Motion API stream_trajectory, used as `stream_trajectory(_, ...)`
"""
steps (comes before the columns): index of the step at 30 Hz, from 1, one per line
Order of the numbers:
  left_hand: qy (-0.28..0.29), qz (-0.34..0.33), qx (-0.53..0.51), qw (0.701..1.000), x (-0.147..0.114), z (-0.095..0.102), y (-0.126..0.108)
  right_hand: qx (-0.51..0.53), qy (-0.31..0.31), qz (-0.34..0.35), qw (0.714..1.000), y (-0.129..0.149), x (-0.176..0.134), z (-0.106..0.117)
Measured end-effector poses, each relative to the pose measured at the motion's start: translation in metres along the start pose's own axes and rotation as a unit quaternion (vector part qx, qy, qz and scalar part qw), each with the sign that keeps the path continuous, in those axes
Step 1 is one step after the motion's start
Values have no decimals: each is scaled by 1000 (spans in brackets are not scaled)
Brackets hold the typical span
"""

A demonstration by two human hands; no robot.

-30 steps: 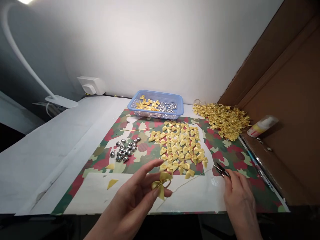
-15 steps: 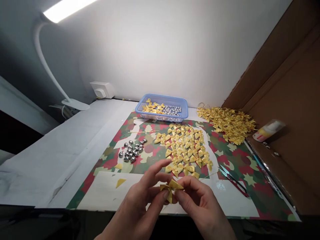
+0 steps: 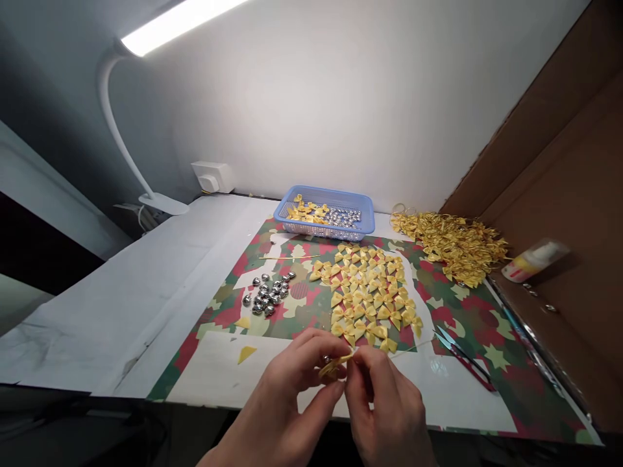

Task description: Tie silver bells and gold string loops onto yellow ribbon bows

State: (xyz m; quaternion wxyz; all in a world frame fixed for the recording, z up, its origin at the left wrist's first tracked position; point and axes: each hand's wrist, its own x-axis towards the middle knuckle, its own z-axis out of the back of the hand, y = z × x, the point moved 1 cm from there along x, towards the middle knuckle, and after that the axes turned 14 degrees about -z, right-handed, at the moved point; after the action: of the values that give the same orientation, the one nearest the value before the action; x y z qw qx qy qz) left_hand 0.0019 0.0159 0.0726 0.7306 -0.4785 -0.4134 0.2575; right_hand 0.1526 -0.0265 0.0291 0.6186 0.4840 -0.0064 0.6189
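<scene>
Both my hands meet over the front edge of the table. A yellow ribbon bow [image 3: 332, 370] sits between the fingertips of my left hand [image 3: 292, 383], which is closed round it. Beside the bow, a small silver bell [image 3: 326, 359] peeks out under my left index finger. My right hand [image 3: 389, 402] pinches the right end of the yellow piece; its fingertips hide what exactly they grip. Just beyond my hands lie rows of yellow bows [image 3: 365, 285]. Loose silver bells [image 3: 267, 295] are heaped to the left of them.
A blue basket [image 3: 367, 217] with bows and bells stands at the back. Tied yellow bows [image 3: 462, 246] are piled back right. Scissors [image 3: 464, 363] and a small bottle [image 3: 530, 261] are on the right. A yellow scrap [image 3: 246, 353] lies at left, below a lamp [image 3: 121, 136].
The bow has turned from facing up to nearly edge-on, and a bell now shows beside it. My right fingers have shifted to its end. The view has swung slightly left.
</scene>
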Motion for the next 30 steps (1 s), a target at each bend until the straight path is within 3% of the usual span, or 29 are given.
stream_trajectory(2,2,53,-98,994,-1,2,-2,-14,-23,2,1000,-2,3,1)
stream_trajectory(4,-16,76,-124,989,1,6,-3,-14,-38,-7,999,-2,4,3)
stream_trajectory(11,-108,10,-26,994,8,8,2,-48,21,-78,996,-3,-2,0)
stream_trajectory(14,-104,-12,7,994,3,3,10,-63,0,-98,993,-8,-1,-3)
stream_trajectory(16,-95,-31,17,995,1,-1,13,-5,23,-173,985,-10,2,-2)
stream_trajectory(18,-101,-55,31,993,1,-3,16,121,118,-305,937,-10,6,0)
stream_trajectory(20,-118,-61,39,990,3,-2,17,268,236,-415,837,-7,10,4)
stream_trajectory(22,-147,-44,30,988,6,2,20,375,306,-461,744,-3,14,10)
stream_trajectory(23,-161,-28,20,986,7,4,21,407,316,-470,717,-2,16,13)
stream_trajectory(26,-189,28,-26,981,7,9,28,438,275,-496,697,-5,18,16)
stream_trajectory(30,-196,50,-62,977,6,6,32,434,217,-502,716,-11,18,11)
